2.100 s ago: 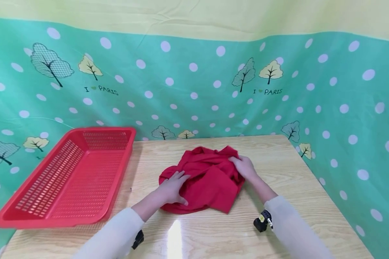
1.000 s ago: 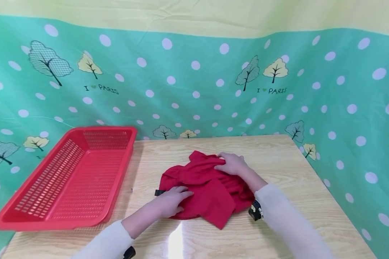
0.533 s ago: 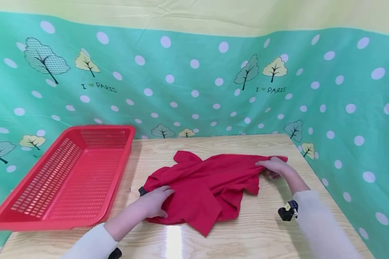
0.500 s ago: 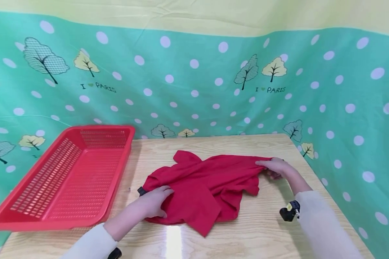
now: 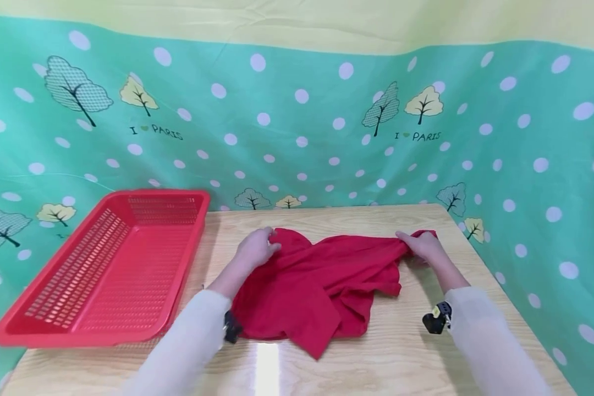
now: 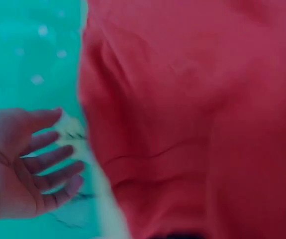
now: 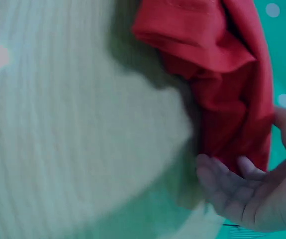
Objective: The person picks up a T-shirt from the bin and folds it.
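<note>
A crumpled red shirt (image 5: 307,286) lies part spread on the table, with one squared flap toward the front edge. My right hand (image 5: 427,246) grips its far right end, which is drawn out into a narrow strip. In the right wrist view, the fingers (image 7: 227,186) curl under that end and the thumb lies at its other side. My left hand (image 5: 254,247) is at the shirt's far left corner, its fingers loosely bent. The left wrist view shows the left hand (image 6: 31,167) with spread fingers beside the cloth (image 6: 182,99), gripping nothing.
A red plastic basket (image 5: 185,275) with slotted walls stands on the left of the wooden table (image 5: 376,357). A green dotted curtain (image 5: 297,126) hangs behind the table and along its right side. Each wrist carries a small black camera.
My right hand has drawn the shirt's end out to the right, so the bunched cloth is stretched. The left hand has left the shirt's near left part and moved up to its far left corner.
</note>
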`<state>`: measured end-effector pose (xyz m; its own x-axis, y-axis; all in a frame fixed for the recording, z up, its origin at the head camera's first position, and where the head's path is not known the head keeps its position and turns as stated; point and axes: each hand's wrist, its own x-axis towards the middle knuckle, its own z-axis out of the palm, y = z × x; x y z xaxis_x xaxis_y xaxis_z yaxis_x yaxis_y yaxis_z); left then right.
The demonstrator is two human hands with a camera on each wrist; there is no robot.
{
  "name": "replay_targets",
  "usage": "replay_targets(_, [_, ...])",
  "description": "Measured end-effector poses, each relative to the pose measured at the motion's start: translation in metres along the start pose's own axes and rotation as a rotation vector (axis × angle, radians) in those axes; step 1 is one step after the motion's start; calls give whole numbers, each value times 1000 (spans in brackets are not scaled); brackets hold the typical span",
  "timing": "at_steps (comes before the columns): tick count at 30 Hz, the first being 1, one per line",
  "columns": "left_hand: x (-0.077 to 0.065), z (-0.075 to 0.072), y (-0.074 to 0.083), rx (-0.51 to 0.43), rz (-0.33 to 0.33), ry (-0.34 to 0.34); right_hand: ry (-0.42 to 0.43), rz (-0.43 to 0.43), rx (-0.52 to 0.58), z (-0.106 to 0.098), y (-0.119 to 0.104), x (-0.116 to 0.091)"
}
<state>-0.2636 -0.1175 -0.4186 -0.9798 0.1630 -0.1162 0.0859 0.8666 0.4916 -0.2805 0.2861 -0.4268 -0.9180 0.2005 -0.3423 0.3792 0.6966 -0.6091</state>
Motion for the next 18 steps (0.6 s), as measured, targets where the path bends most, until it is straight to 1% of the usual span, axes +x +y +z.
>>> replay_targets(1, [10,4,-3,-45,-33,10,-4,21,35,2,2,2])
replay_targets(2, [18,9,-6,-81,-67,18,8,17,55,5,4,3])
replay_targets(4, [28,18,-11,-128,-124,23,46,4,100,9,8,7])
replay_targets(6, [33,24,-14,-135,-158,23,70,-15,162,12,10,9])
replay_targets(9, [37,29,-14,-107,-170,10,103,-21,308,14,10,12])
replay_targets(11, [37,30,-13,-79,-146,0,87,0,492,14,8,12])
replay_targets(13, [37,31,-13,-76,-123,8,28,35,743,12,6,12])
replay_targets(14, [38,31,-13,-92,-115,26,-8,58,876,10,6,12])
replay_targets(15, [38,30,-15,-123,-107,57,-46,83,1023,8,6,11])
replay_targets(16, [39,29,-16,-179,-106,97,-80,114,1177,7,6,11])
replay_targets(17, [39,26,-19,-240,-111,144,-119,133,1294,5,6,11])
replay_targets(18, [40,23,-21,-332,-121,188,-157,150,1387,4,8,11])
